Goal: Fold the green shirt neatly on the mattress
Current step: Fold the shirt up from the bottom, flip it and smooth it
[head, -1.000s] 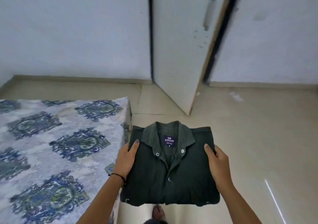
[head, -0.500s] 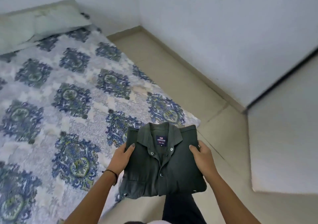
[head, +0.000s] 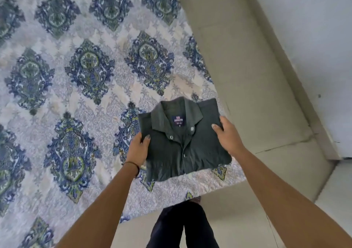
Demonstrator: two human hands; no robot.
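Observation:
The dark green shirt (head: 182, 144) is folded into a compact rectangle, collar and label facing up, buttons showing down its front. My left hand (head: 138, 148) grips its left edge with the thumb on top. Its right edge, near the collar, is held the same way by my right hand (head: 227, 135). The shirt is over the near right corner of the mattress (head: 80, 99), which has a white sheet with blue and green medallions. I cannot tell whether the shirt rests on the sheet or hovers just above it.
A beige tiled floor (head: 247, 72) runs along the mattress's right side up to a white wall (head: 314, 38). My dark trouser legs (head: 182, 228) stand on the floor at the mattress's near edge.
The view swung from the wardrobe doors and floor round to the mattress. Both hands carried the folded shirt from over the floor to over the mattress's corner and lowered it.

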